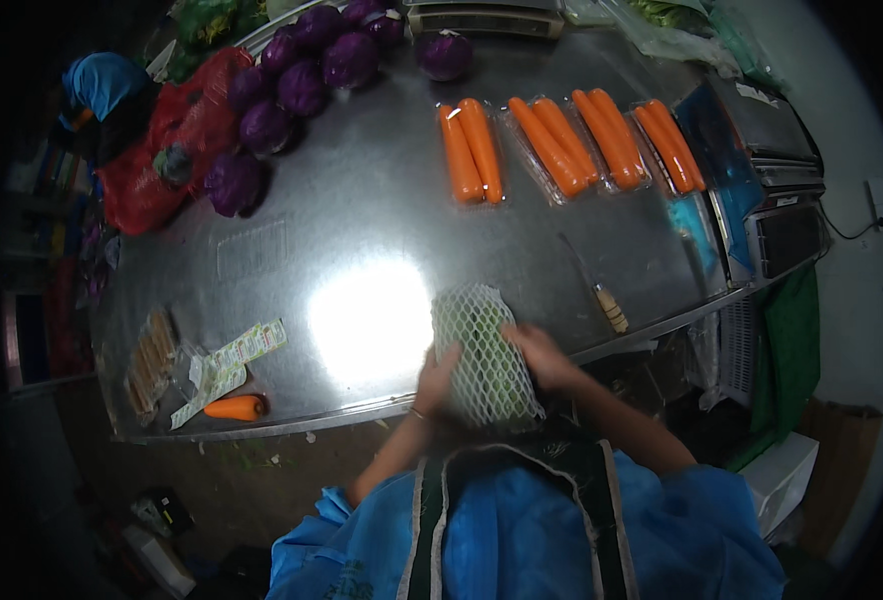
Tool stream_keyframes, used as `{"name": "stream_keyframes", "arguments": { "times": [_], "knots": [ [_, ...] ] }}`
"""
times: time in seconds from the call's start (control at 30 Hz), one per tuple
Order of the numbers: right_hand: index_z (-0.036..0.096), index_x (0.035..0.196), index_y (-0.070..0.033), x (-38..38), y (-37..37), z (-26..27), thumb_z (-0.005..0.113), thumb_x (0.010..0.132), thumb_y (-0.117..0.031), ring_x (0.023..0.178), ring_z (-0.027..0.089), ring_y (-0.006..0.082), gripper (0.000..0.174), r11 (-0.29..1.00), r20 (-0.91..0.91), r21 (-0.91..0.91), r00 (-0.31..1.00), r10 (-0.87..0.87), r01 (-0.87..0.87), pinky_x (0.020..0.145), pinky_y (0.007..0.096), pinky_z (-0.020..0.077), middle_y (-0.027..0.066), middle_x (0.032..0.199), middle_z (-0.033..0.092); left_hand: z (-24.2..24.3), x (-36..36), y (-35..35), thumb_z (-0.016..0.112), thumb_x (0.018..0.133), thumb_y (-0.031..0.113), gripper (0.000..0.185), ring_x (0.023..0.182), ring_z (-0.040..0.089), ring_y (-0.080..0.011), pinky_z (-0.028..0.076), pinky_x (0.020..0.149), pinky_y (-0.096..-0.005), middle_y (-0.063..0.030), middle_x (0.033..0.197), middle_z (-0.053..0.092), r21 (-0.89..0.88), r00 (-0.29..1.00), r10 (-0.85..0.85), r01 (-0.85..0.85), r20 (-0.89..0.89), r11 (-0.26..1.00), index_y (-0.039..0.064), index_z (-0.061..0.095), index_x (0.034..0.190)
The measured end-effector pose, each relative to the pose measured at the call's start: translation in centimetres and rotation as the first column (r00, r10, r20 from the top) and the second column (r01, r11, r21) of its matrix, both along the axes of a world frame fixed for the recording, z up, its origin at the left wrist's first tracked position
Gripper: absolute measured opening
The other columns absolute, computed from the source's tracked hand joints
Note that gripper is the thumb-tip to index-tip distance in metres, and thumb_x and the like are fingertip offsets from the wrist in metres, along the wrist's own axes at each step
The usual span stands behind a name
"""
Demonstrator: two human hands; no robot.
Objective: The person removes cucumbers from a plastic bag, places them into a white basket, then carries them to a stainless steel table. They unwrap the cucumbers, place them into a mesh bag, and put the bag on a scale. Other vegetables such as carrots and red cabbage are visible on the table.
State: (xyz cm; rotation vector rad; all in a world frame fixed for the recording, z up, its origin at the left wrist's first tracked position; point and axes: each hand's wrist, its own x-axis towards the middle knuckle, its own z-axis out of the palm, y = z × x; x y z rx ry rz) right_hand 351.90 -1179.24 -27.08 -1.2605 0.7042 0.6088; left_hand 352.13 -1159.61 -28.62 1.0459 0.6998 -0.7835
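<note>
Close to the table's front edge, a pale green vegetable in a white foam net sleeve [484, 356] is held between both hands. My left hand [435, 379] grips its left side with the thumb pointing up. My right hand [540, 356] holds the upper right side, its fingers partly hidden. What kind of vegetable it is, the net does not let me tell. Right of the hands lies a thin-bladed knife [609, 307] with a light, banded handle. Several clear-wrapped packs of carrots [471, 154] lie in a row beyond.
Red cabbages [303, 88] pile at the far left by a red mesh sack [186, 127]. A loose carrot [233, 407], printed labels [231, 360] and a brown packaged item [151, 364] lie front left. Packing equipment [786, 172] stands right. A person in blue [104, 82] is far left.
</note>
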Motion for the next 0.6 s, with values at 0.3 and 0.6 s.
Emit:
{"name": "stream_keyframes", "arguments": {
  "times": [0.3,0.6],
  "knots": [
    [0.009,0.147,0.003,-6.4,-1.8,4.0,0.073,0.078,-0.028,0.128,0.042,0.0322,0.099,0.983,0.273,-0.018,0.945,0.18,-0.182,0.104,0.0416,0.0383,0.0231,0.141,0.035,-0.9,-6.6,-1.4,0.079,0.07,0.011,0.096,0.121,0.049,-0.03,0.045,0.1,-0.0424,-0.0184,0.132,0.046,-0.007,0.938,-0.063,0.069,0.341,0.998,-0.001,0.019,0.144],
    [0.005,0.149,0.003,-4.8,-14.9,8.1,0.074,0.078,-0.02,0.131,0.038,0.0274,0.101,0.988,0.48,-0.137,0.877,0.007,0.068,0.108,0.0388,0.0326,0.0212,0.145,0.033,4.8,-1.5,-17.1,0.077,0.067,0.006,0.104,0.121,0.049,-0.0292,0.043,0.101,-0.0382,-0.0205,0.132,0.045,0.042,0.812,-0.11,0.105,0.573,0.994,-0.004,0.009,0.145]
  ]
}}
